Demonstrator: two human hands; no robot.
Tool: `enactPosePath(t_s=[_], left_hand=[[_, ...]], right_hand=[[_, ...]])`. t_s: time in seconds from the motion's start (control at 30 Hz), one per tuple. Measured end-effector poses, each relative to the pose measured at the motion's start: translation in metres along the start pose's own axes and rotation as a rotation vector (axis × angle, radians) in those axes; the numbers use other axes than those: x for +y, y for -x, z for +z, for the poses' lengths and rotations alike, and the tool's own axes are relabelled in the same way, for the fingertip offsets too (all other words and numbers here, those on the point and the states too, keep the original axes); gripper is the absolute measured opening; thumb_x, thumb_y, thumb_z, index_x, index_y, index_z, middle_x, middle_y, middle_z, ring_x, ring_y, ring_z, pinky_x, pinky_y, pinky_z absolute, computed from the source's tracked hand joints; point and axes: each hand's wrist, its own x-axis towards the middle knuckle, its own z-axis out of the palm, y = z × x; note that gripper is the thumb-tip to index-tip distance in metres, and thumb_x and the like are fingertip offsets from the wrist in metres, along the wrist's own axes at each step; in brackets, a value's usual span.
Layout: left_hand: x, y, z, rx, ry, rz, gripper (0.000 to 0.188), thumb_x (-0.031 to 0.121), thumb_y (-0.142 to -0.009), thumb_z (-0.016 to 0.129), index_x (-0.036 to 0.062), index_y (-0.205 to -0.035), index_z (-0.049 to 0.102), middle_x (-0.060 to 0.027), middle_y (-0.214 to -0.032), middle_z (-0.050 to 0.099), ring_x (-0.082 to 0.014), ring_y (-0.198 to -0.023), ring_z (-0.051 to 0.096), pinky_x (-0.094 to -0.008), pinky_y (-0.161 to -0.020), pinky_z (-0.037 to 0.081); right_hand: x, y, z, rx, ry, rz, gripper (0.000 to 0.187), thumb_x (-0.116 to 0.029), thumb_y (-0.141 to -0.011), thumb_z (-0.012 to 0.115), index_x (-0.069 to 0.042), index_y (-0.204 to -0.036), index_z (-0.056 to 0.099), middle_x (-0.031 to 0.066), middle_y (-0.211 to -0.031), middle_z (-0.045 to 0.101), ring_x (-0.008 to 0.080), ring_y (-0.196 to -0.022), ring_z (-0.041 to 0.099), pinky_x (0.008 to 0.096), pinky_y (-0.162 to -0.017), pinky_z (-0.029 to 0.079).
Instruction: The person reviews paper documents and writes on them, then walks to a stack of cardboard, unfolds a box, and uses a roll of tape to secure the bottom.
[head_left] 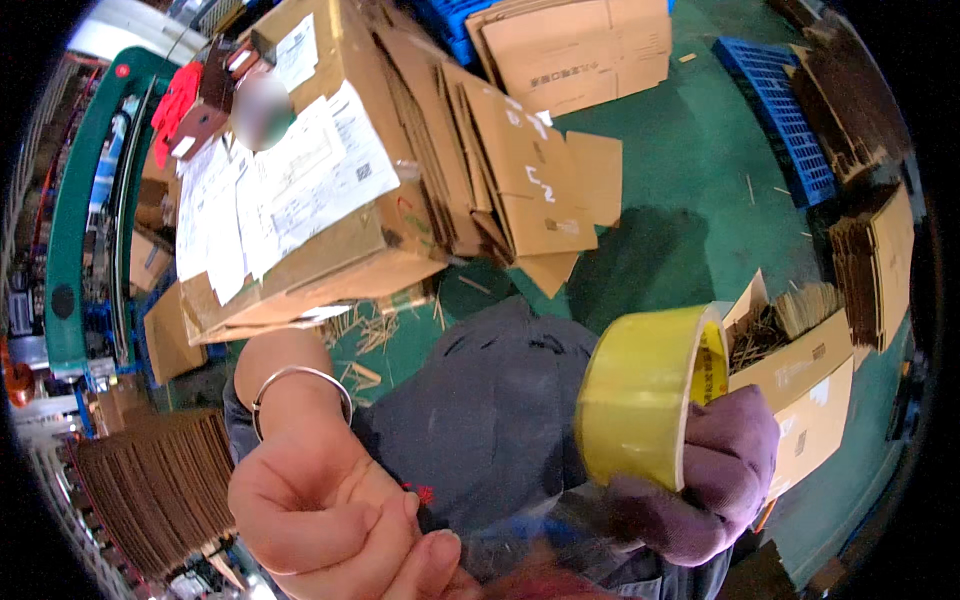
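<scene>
My right hand (pixel 715 480), in a purple glove, is closed around the rim of a wide roll of yellow tape (pixel 632 395). The fingers reach toward the roll's open core. At the lower left, my bare left hand (pixel 330 510) has its fingers curled in, with a thin metal bangle (pixel 300 380) on the wrist. Whether anything sits between those fingers is hidden. Both hands are in front of my dark clothing (pixel 480 410). Below them, at the bottom edge, is something reddish and blurred.
Ahead on the left stands a large cardboard box (pixel 340 245) with paper sheets (pixel 310 165) on top. Flattened cartons (pixel 530 180) lean beside it. An open carton (pixel 815 400) is at right, a blue pallet (pixel 780 115) beyond. Stacked cardboard (pixel 155 490) stands at lower left.
</scene>
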Motion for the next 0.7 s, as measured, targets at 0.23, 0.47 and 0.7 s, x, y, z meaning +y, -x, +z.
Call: enactPosePath(t_s=[0.23,0.47,0.7], left_hand=[[0.019,0.004,-0.025,0.076,-0.100,-0.051,0.019,0.026,-0.084,0.071,0.0180,-0.067,0.070,0.0109,-0.061,0.059,0.0001,-0.057,0.052,-0.0161,-0.061,0.035],[0.025,0.007,-0.034,0.042,-0.133,-0.050,0.017,0.024,-0.083,0.071,0.0174,-0.067,0.070,0.0100,-0.060,0.058,-0.0020,-0.054,0.051,-0.0175,-0.060,0.036],[0.015,-0.007,-0.030,-0.008,-0.091,-0.094,0.029,0.026,-0.095,0.053,0.0137,-0.070,0.058,0.0039,-0.068,0.057,-0.0095,-0.057,0.054,-0.0271,-0.064,0.038]], right_hand=[[0.001,-0.011,-0.004,-0.088,-0.118,-0.134,0.018,-0.027,-0.065,0.074,-0.019,-0.079,0.066,0.0008,-0.072,0.060,0.0181,-0.057,0.055,0.0324,-0.049,0.034],[0.021,-0.020,0.012,-0.243,-0.376,-0.204,0.018,-0.033,-0.072,0.074,-0.018,-0.080,0.069,-0.0007,-0.071,0.059,0.0175,-0.057,0.054,0.0322,-0.050,0.036],[0.035,-0.030,0.017,-0.323,-0.502,-0.302,0.038,-0.025,-0.054,0.077,-0.022,-0.092,0.080,-0.0060,-0.072,0.046,0.0150,-0.057,0.048,0.0295,-0.046,0.032]])
